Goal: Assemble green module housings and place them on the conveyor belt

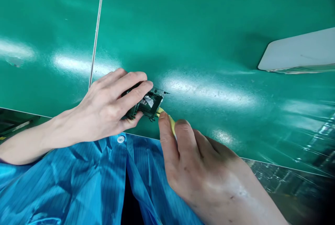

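My left hand is closed around a small black frame-like part, fingers over its top and thumb beneath. Inside the part's opening a silvery-white piece shows; the part's left portion is hidden under my fingers. My right hand pinches a slim yellow tool between thumb and fingers. The yellow tip meets or nearly meets the right lower edge of the black part; whether it touches I cannot tell. Most of the tool's length is hidden by the right hand. Both hands are near the table's front edge.
A glossy green tabletop spreads ahead, with a pale seam strip on the left. At the right lies a light grey flat panel with rounded corners. The blue garment I wear reaches up to the table edge.
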